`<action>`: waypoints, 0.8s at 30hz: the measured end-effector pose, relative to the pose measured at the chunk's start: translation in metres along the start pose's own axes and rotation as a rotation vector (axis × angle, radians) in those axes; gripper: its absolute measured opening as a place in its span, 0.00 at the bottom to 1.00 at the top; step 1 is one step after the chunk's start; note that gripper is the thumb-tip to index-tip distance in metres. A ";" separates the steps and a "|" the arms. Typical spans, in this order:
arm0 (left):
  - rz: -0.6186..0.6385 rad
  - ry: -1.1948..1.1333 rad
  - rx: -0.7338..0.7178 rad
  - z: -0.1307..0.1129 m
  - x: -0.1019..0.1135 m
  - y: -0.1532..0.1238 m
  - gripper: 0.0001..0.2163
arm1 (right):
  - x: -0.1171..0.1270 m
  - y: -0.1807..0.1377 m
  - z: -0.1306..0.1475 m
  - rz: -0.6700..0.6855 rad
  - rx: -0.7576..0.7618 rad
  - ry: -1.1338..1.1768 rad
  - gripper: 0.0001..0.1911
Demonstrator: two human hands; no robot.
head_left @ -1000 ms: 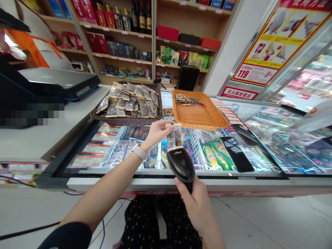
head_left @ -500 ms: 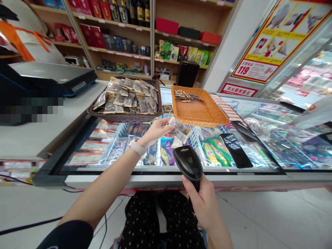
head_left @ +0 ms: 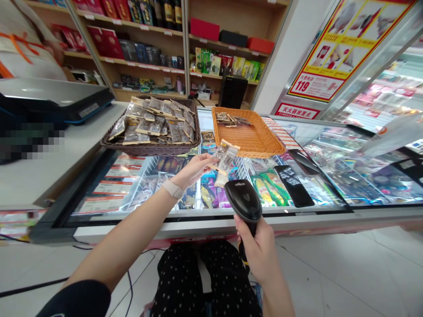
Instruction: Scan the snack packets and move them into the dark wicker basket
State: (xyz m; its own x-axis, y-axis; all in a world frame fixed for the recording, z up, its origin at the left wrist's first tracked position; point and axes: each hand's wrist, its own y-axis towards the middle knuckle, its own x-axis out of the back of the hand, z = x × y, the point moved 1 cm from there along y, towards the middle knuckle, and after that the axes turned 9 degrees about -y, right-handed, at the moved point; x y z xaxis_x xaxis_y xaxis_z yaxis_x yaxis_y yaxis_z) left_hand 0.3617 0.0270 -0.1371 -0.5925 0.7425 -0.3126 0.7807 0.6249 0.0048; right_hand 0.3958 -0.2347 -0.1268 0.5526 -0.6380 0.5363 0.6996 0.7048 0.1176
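My left hand (head_left: 194, 171) is closed on small clear snack packets (head_left: 228, 157) with cream edges, held by one end over the freezer's glass top; they look like two overlapping. My right hand (head_left: 259, 246) is wrapped round the handle of a black barcode scanner (head_left: 243, 199), its head just below and right of the packets. Beyond my left hand sits a dark brown wicker basket (head_left: 150, 150) heaped with similar packets. To its right stands an orange wicker basket (head_left: 251, 138) with a few packets at its far left. Another small packet (head_left: 208, 136) lies between the baskets.
Two black phone-like slabs (head_left: 294, 186) lie on the glass to the right. A flat scale (head_left: 49, 99) rests on the left counter (head_left: 79, 149). Stocked shelves (head_left: 139, 28) line the back. A person in an apron (head_left: 24, 44) stands at the far left.
The packets in my left hand have turned, with their far end now raised. My right hand keeps the scanner almost in place. The whole view has shifted slightly.
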 end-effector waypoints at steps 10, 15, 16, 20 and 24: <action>0.131 -0.057 -0.036 -0.006 -0.013 -0.011 0.37 | 0.001 0.002 -0.001 -0.004 0.004 -0.017 0.22; 0.107 0.065 -0.032 -0.002 -0.009 -0.008 0.29 | 0.001 0.002 0.004 0.025 -0.008 0.001 0.23; 0.104 0.082 -0.029 -0.002 -0.008 -0.008 0.28 | 0.001 0.002 0.004 0.034 -0.011 0.004 0.24; 0.124 0.113 -0.023 -0.003 -0.008 -0.008 0.27 | 0.002 0.002 0.004 0.033 -0.008 -0.010 0.23; 0.158 0.120 -0.024 -0.002 -0.008 -0.008 0.26 | 0.004 0.002 0.003 0.047 0.000 -0.047 0.24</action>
State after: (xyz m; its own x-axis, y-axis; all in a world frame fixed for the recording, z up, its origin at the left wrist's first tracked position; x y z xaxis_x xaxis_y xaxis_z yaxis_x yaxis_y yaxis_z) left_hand 0.3594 0.0170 -0.1326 -0.4834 0.8544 -0.1907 0.8617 0.5028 0.0683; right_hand 0.3978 -0.2349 -0.1224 0.5628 -0.5892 0.5798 0.6735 0.7335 0.0915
